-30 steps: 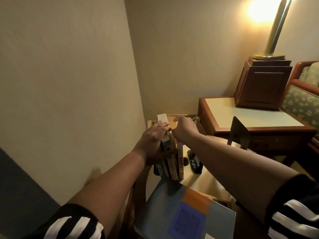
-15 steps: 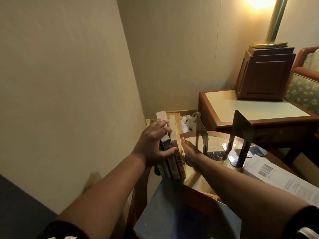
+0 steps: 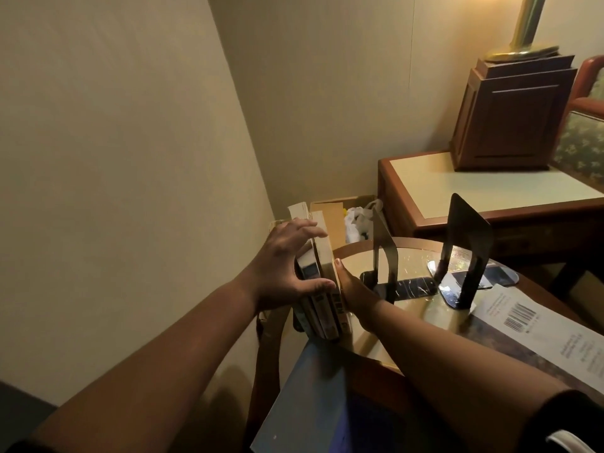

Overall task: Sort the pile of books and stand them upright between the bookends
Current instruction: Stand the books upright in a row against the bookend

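Lowered, right hand (image 3: 354,291) presses straight fingers (image 3: 340,269) beside the books (image 3: 325,256); left hand (image 3: 281,266) fingers clasp them.

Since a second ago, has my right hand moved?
Yes. The right hand dropped from the top of the upright books to their right face, low near the round table.

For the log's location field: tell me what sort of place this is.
Probably a hotel room: a brass lamp on a wooden stand, a patterned armchair, and a side table in the corner.
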`<action>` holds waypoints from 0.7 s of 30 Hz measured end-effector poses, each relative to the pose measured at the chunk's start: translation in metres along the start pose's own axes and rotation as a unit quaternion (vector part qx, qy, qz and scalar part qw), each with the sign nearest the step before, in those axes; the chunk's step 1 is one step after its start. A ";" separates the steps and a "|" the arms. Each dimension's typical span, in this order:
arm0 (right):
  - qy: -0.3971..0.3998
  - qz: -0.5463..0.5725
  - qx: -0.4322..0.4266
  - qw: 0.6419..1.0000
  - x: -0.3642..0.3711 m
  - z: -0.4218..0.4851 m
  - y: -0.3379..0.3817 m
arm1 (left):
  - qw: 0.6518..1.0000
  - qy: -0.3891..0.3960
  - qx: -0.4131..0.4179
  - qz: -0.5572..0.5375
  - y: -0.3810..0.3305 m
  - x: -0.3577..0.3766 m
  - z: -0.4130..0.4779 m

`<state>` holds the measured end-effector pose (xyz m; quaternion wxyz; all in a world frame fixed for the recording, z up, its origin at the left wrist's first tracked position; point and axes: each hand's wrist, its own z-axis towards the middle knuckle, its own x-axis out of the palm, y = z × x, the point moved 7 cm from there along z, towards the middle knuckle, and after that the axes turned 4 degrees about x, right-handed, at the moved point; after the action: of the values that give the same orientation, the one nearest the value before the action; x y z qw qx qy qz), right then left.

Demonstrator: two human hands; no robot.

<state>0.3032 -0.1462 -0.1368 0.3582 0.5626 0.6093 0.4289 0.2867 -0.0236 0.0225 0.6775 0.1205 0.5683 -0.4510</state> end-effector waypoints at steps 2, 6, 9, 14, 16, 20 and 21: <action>0.008 0.000 0.009 1.000 0.005 -0.005 0.003 | 0.998 0.039 0.007 0.043 0.000 0.001 0.007; -0.003 -0.015 0.010 1.000 0.002 -0.003 -0.001 | 0.995 0.054 0.004 0.089 -0.001 0.010 0.014; 0.008 -0.036 0.001 0.999 -0.001 0.000 -0.004 | 0.995 0.036 -0.006 0.088 -0.001 0.011 0.013; -0.003 -0.073 -0.031 0.997 -0.002 -0.005 0.003 | 0.995 0.025 -0.010 0.094 -0.003 0.009 0.012; -0.006 -0.084 -0.022 0.996 -0.005 -0.007 0.005 | 0.995 0.030 -0.014 0.095 -0.004 0.009 0.013; -0.034 -0.131 0.021 0.991 -0.009 -0.028 0.008 | 0.995 0.036 -0.020 0.090 -0.005 0.008 0.013; -0.035 -0.141 0.034 0.989 -0.009 -0.037 0.006 | 0.995 0.035 -0.021 0.090 -0.005 0.008 0.013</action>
<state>0.2727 -0.1597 -0.1183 0.4169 0.4974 0.6839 0.3333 0.2912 -0.0388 0.0212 0.6973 0.1731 0.5880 -0.3717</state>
